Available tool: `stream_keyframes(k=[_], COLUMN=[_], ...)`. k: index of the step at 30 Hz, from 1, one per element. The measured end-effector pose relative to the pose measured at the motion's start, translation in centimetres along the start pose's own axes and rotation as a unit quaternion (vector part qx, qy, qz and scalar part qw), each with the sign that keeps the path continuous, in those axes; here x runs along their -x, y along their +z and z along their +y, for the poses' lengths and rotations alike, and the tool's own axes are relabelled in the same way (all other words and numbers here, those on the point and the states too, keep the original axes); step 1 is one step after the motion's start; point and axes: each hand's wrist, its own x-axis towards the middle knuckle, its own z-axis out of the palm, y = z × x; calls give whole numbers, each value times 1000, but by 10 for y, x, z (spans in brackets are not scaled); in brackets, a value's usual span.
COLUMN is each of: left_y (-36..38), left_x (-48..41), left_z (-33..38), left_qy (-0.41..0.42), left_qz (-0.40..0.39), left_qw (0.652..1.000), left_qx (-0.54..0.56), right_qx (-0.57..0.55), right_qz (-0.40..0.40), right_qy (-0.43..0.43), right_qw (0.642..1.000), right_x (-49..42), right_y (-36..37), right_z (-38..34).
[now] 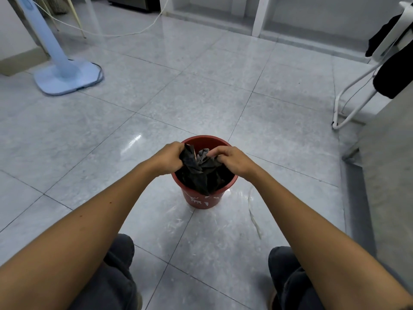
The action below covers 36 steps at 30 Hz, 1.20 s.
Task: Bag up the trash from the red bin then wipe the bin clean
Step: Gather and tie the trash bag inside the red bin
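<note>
1 bin (199, 201), 1 blk bag (196, 173), 2 hands (167, 156) (232, 161).

Single head-worn wide-angle view, looking forward and down, close above the red bin (201, 201) — bin near centre

Bare forearms reach forward from 7 and 5 o'clock, converging at centre. There left hand (169, 158) grips black bag (194, 173), fingers curled; right hand (232, 161), knuckles up at 3 o'clock of it, pinches same bag.

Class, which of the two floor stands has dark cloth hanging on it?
The white rack at the right edge, draped with black cloth; the pale blue stand at the left is bare.
</note>
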Motion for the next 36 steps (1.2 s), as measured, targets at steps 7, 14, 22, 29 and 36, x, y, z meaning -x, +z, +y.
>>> stream_keyframes(k=[7, 14, 22, 29, 36], left_y=[-3, 2, 14, 23, 12], left_x=[3, 4, 9, 11, 5], left_z=[8, 9, 14, 10, 9], left_qy=[-3, -65, 34, 85, 32], left_qz=[27, 51, 23, -4, 11], left_qw=[999, 996, 998, 996, 998], left_qx=[-32, 13, -38, -34, -53], right_qx=[124, 326, 495, 530, 333], right_qz=[-2, 26, -56, -53, 178], right_qy=[-58, -58, 134, 159, 89], right_qw=[991, 943, 856, 832, 922], right_x=[-18, -28, -38, -43, -53], right_y=[21, 20, 33, 51, 37], right_z=[1, 1, -10, -2, -13])
